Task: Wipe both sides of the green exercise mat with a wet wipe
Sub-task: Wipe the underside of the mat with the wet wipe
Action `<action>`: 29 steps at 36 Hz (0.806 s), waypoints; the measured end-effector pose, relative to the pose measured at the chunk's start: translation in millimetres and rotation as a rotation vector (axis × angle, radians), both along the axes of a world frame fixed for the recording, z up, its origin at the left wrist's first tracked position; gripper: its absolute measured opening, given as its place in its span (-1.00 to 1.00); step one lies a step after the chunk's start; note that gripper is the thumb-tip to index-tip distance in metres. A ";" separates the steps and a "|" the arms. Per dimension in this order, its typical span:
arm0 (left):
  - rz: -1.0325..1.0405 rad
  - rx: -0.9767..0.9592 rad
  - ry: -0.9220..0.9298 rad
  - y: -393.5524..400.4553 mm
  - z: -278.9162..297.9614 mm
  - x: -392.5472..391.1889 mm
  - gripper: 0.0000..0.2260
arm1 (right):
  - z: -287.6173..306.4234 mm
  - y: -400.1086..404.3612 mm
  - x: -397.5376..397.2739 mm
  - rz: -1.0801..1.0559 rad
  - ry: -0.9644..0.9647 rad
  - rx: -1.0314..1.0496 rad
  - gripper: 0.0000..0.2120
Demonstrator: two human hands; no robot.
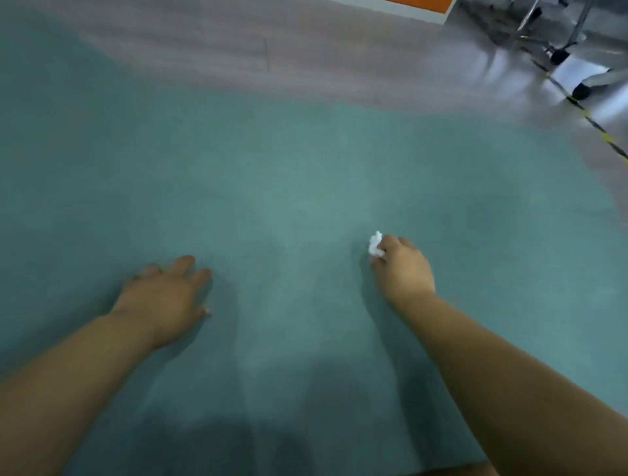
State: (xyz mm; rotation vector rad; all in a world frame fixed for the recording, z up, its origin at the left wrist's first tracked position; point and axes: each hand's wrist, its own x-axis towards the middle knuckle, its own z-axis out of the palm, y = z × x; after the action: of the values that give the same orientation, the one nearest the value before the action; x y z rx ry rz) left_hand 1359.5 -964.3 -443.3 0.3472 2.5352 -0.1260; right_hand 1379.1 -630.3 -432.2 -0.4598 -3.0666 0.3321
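Beyond where I kneel, a pale grey-lilac floor (306, 57) runs across the far side. At far right, I see chair legs on dark castors (557, 56), blurred. A yellow-and-black striped line (591, 122) slants down the right edge. An orange panel with a white border (424, 5) sits at the far top.

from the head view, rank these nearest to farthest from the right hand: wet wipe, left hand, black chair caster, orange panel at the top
1. wet wipe: bunched in the right hand itself, at its fingertips.
2. left hand: flat on the green mat, off to the left.
3. black chair caster: on the floor beyond the mat, upper right.
4. orange panel: at the top edge of the frame, farthest.
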 end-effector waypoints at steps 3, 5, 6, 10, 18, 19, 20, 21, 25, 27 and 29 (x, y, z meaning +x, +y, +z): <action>0.024 0.002 0.006 -6.0 -20.5 -11.0 -0.34 | -17.8 3.1 -23.4 -0.041 0.012 -0.003 -0.77; 0.050 -0.010 0.002 -8.1 -33.3 -14.5 -0.30 | -26.8 6.6 -37.0 -0.091 0.012 0.000 -0.76; 0.050 -0.018 -0.009 -8.1 -39.0 -15.2 -0.29 | -30.1 8.1 -43.2 -0.131 0.009 -0.002 -0.74; 0.059 -0.069 -0.059 -1.1 -44.5 -9.5 -0.30 | -49.3 9.1 -65.4 -0.267 -0.043 -0.022 -0.69; 0.124 0.015 -0.057 -7.1 -63.8 -3.4 -0.26 | -90.6 -73.2 -69.1 -0.030 0.051 -0.127 -0.79; 0.123 0.032 -0.048 -9.4 -66.7 -3.5 -0.25 | -95.6 -89.5 -66.2 0.060 0.071 -0.216 -0.80; 0.121 0.047 -0.039 -11.9 -69.6 -3.9 -0.23 | -96.1 -105.3 -62.6 0.182 0.055 -0.271 -0.79; 0.118 0.061 -0.026 -13.9 -72.0 -4.4 -0.21 | -98.2 -119.3 -57.8 0.284 0.021 -0.315 -0.79; 0.123 0.098 -0.006 -20.6 -77.8 -5.2 -0.16 | -92.5 -133.4 -40.0 0.748 0.038 -0.265 -0.71; 0.130 0.117 -0.001 -20.9 -77.9 -5.1 -0.16 | -90.6 -107.5 -49.6 0.755 0.061 -0.211 -0.68; 0.146 0.134 -0.001 -20.4 -78.3 -4.7 -0.16 | -88.9 -67.6 -59.7 0.566 0.094 -0.173 -0.64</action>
State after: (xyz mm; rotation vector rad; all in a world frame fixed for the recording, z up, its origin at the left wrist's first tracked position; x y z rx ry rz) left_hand 1354.8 -984.7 -521.6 0.2128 2.5645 0.1005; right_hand 1319.4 -697.9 -521.1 0.4265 -3.0232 0.6089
